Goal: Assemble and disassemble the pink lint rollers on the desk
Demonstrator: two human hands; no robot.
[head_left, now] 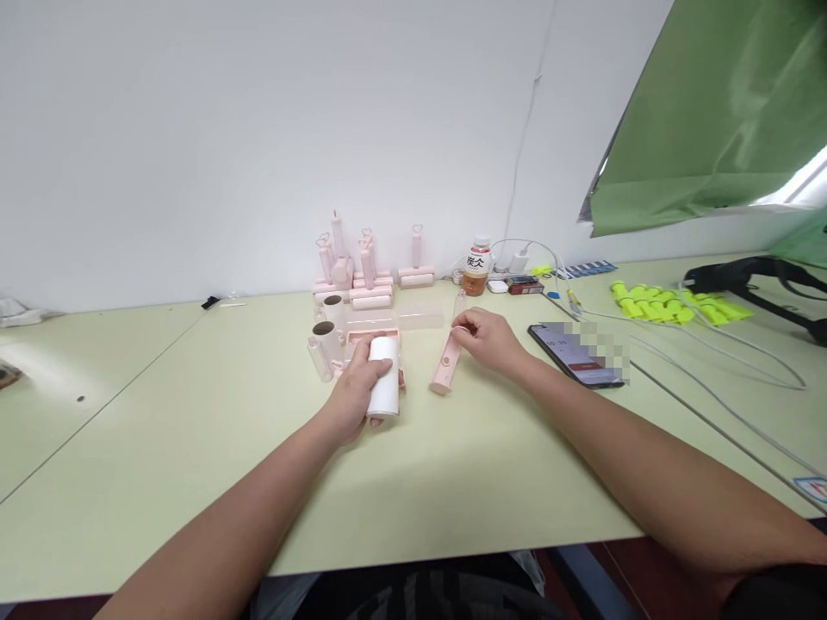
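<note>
My left hand (357,392) grips a white paper roll (383,377) lying lengthwise just above the pale green table (194,430). My right hand (489,337) pinches the far end of a pink lint-roller handle (445,365) that rests on the table, pointing toward me. Two more white rolls with dark cores (328,340) stand just left of my left hand, with a small clear tube (319,359) beside them. A clear plastic cover (395,322) lies behind the hands.
Several assembled pink lint rollers (368,271) stand by the wall. A drink bottle (476,267), charger and cables (678,344), a phone (575,354), yellow-green pieces (672,303) and a black tool (755,275) occupy the right side.
</note>
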